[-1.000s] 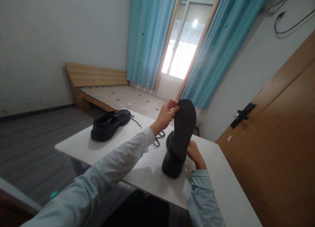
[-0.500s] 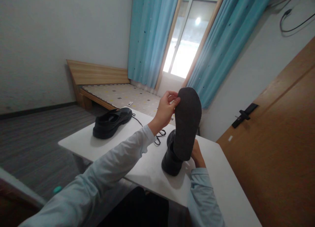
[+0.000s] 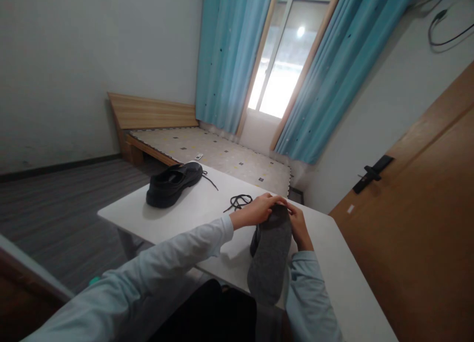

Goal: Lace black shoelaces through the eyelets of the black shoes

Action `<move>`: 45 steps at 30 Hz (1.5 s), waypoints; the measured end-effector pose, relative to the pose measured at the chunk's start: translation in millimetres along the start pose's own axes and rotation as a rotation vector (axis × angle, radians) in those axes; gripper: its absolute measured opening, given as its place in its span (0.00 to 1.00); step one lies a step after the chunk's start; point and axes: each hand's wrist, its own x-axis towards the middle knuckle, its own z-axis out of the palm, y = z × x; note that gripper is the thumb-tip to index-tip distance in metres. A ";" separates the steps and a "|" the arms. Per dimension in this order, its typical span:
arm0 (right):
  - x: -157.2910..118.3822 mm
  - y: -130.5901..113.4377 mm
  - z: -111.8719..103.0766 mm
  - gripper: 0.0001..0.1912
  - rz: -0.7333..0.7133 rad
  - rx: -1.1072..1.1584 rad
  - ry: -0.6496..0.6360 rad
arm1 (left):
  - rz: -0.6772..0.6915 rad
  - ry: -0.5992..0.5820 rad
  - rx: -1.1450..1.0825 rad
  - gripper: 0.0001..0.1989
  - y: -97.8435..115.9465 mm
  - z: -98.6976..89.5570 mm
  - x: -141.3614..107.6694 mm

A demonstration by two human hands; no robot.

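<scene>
A dark grey insole point(image 3: 270, 258) slopes down toward me over the near edge of the white table, above a black shoe point(image 3: 254, 240) that it mostly covers. My left hand point(image 3: 261, 209) pinches the insole's far end from the left. At that same end, on the right side, my right hand point(image 3: 299, 226) has its fingers closed on the insole, their tips partly hidden. Another black shoe point(image 3: 172, 185) rests at the table's far left, its lace trailing right. A loose black lace point(image 3: 240, 201) lies just beyond my left wrist.
The white table point(image 3: 326, 263) extends to the right. Behind it stands a bed point(image 3: 222, 149) with a small white object point(image 3: 199, 156) on it. A wooden door point(image 3: 418, 223) is at the right, and blue curtains flank a window.
The insole has been lowered and turned over lengthwise, its wide end now toward me. My left hand has moved down, and my right hand has come up to the insole's far end.
</scene>
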 end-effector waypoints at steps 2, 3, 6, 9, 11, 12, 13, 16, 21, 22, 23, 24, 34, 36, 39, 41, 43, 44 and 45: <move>0.5 1.2 -1.9 0.14 0.014 0.007 -0.006 | 0.094 -0.057 0.170 0.24 3.2 2.3 -2.1; 0.4 1.0 -2.8 0.14 0.015 0.005 -0.004 | 0.135 -0.075 0.247 0.22 4.8 3.3 -3.4; -0.3 -2.1 -3.8 0.11 0.012 -0.010 0.013 | 0.210 -0.096 0.401 0.18 8.9 5.5 -7.7; -0.9 -6.3 -2.8 0.10 0.011 -0.036 0.018 | 0.223 -0.100 0.494 0.15 12.5 6.4 -9.7; -1.0 -7.5 -1.7 0.09 0.012 -0.039 0.026 | 0.232 -0.110 0.550 0.12 14.2 6.8 -8.2; -0.8 -7.5 -1.3 0.09 0.014 -0.038 0.030 | 0.239 -0.114 0.573 0.11 14.6 7.1 -6.9; -0.7 -7.1 -0.9 0.09 0.016 -0.035 0.035 | 0.246 -0.120 0.591 0.09 14.7 7.5 -5.3; -0.1 -5.0 -0.3 0.08 0.025 -0.022 0.051 | 0.260 -0.142 0.618 0.09 13.2 9.2 -0.9; -0.5 -4.3 0.5 0.09 0.031 -0.013 0.043 | 0.316 -0.078 0.626 0.08 12.9 10.5 -0.1; -0.8 -4.7 0.7 0.09 0.034 -0.011 0.035 | 0.342 -0.057 0.618 0.08 13.9 10.0 -0.5; -1.1 -5.1 1.0 0.09 0.037 -0.007 0.030 | 0.375 -0.048 0.604 0.08 15.0 9.4 -0.8; -1.4 -5.6 1.4 0.09 0.040 -0.004 0.031 | 0.409 -0.059 0.591 0.07 15.8 8.9 -0.8; -3.5 -9.3 3.8 0.08 0.034 -0.001 0.041 | 0.463 -0.170 0.651 0.08 8.9 17.6 14.5; -3.6 -8.8 3.2 0.08 0.031 -0.006 0.041 | 0.436 -0.191 0.668 0.08 10.0 18.1 15.6; -3.0 -6.8 2.7 0.09 0.034 -0.014 0.053 | 0.386 -0.241 0.686 0.10 12.4 17.8 14.5; -2.5 -6.3 3.4 0.10 0.040 -0.015 0.058 | 0.353 -0.271 0.691 0.11 13.2 18.1 13.5; -2.3 -7.1 4.5 0.10 0.042 -0.016 0.063 | 0.329 -0.287 0.696 0.12 13.4 19.0 13.3; -2.2 -7.8 5.1 0.10 0.041 -0.018 0.065 | 0.325 -0.292 0.700 0.12 13.4 19.5 13.6; -2.0 -8.5 5.6 0.10 0.038 -0.020 0.068 | 0.324 -0.295 0.704 0.12 13.5 19.9 14.0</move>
